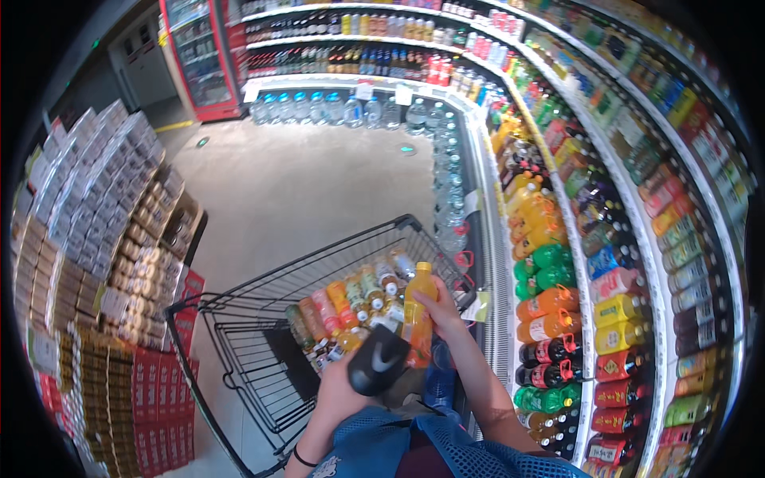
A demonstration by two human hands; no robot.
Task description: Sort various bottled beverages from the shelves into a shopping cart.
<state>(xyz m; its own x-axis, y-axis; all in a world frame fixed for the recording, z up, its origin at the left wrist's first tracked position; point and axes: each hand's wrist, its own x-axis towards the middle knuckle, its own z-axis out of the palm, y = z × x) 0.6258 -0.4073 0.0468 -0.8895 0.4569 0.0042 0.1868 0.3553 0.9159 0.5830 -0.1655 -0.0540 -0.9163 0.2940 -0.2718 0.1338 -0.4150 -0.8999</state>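
Note:
My right hand [442, 309] is closed around an orange drink bottle [417, 307] with a yellow cap, held upright in front of me. A black handheld scanner [378, 362] is in my left hand [341, 392], close to the bottle's lower part. The scanner hides most of that hand's fingers. Beyond both hands is a black wire shopping cart [239, 305], where several drink bottles of different colours [339, 301] lie side by side. Some of them are covered by the scanner and my hands.
Shelves of bottled drinks [546, 307] curve along my right and across the back. Large water bottles [319, 109] stand on the floor by the shelf base. Stacked cartons and cans [96, 199] rise on the left. A red-framed fridge [209, 68] stands at the far left.

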